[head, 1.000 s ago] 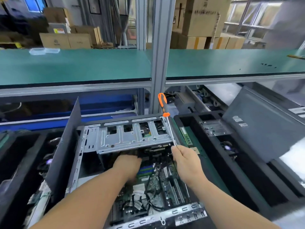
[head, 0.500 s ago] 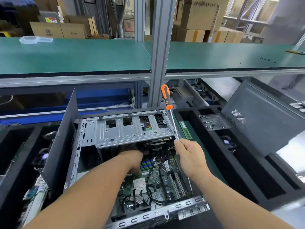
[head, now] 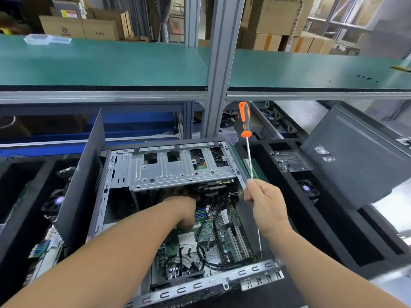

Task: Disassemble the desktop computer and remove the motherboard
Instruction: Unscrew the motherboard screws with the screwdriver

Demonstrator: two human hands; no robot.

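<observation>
the motherboard (head: pixel 213 238) lies green and flat on the floor of the open computer case (head: pixel 104 196), at the centre bottom of your view, with black cables (head: pixel 200 250) looping over it and expansion slots (head: pixel 235 238) running along its right side. a silver drive cage (head: pixel 178 170) spans the case toward 12 o'clock, above the board. your left hand (head: pixel 184 210) reaches deep into the case under that cage, at the board's upper left corner; its fingers are hidden in the shadow there, so you cannot tell whether they hold anything. your right hand (head: pixel 264 207) is at 3 o'clock from the left hand, over the case's right wall, with the fingers curled round the metal shaft of a screwdriver (head: pixel 249 156). the tool is reversed: its orange and black handle points up toward 12 o'clock, and the shaft runs down through your fist, with the tip near the case's front right corner.

the case sits on the counter with a dark side panel (head: pixel 84 170) standing on edge at its 9 o'clock. at 3 o'clock lies a black foam tray (head: pixel 333 230); a clear plastic box (head: pixel 291 161) with small parts rests in it, and another dark panel (head: pixel 355 156) leans over its far side. a small fan (head: pixel 308 188) shows beneath that panel. at 9 o'clock, beyond the upright panel, another black tray (head: pixel 13 196) holds parts. a grey upright post (head: pixel 222 63) rises at 12 o'clock, carrying a green shelf (head: pixel 100 63), with cardboard boxes (head: pixel 77 27) behind it.
</observation>
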